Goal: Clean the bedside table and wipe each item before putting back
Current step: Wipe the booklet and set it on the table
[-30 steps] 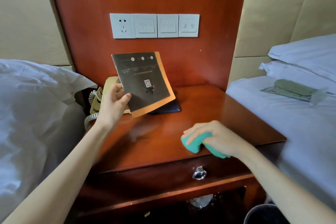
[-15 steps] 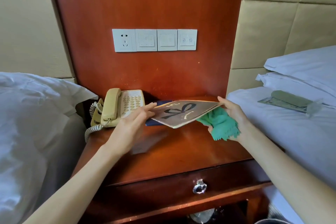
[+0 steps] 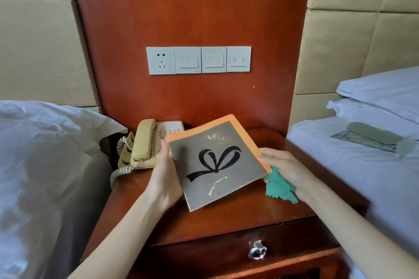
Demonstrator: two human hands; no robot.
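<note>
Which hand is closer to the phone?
Left. The left hand holds the booklet right beside the phone. The right hand, holding the green cloth, is on the booklet's far side, away from the phone.

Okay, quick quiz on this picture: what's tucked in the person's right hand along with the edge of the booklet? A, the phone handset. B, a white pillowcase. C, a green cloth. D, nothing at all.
C: the right hand pinches the booklet's edge with a green cloth bunched under its fingers, while the handset sits on the telephone.
</note>
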